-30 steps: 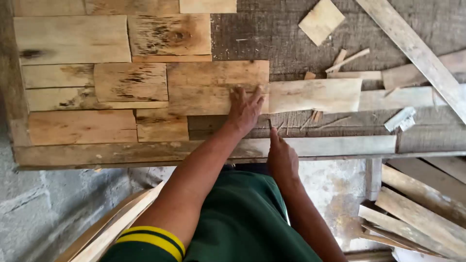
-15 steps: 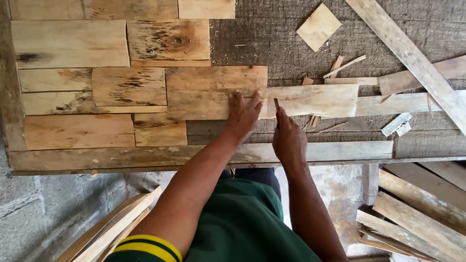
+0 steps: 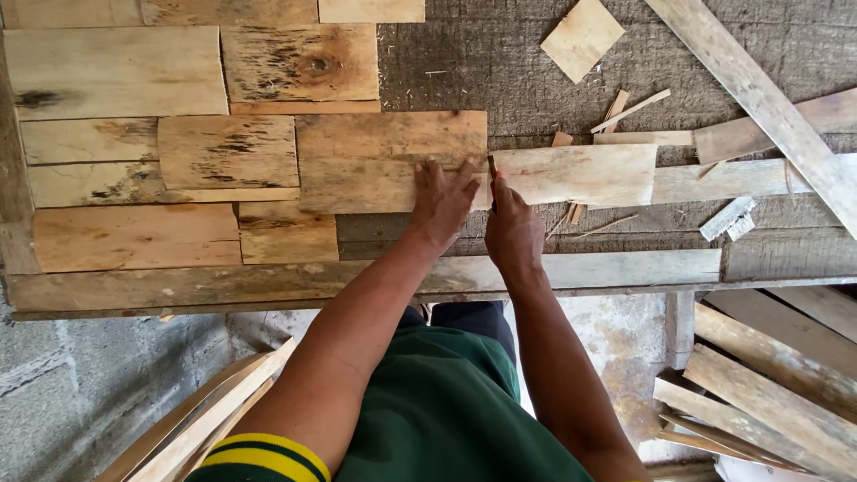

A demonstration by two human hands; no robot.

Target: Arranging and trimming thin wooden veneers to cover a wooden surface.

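Note:
My left hand lies flat with fingers spread on the right end of a brown wooden board, pressing it onto the workbench. Just to its right, my right hand is closed around a thin pencil-like tool whose tip touches the seam between that board and a paler board. The pale board butts against the brown one and stretches to the right.
Several flat boards lie fitted together on the left of the bench. A square offcut, splinters and a long diagonal plank lie at the right. More planks are stacked on the floor at lower right, others at lower left.
My right hand has risen from near the bench's front edge to the seam between the two boards, carrying the tool. My left hand has stayed on the brown board.

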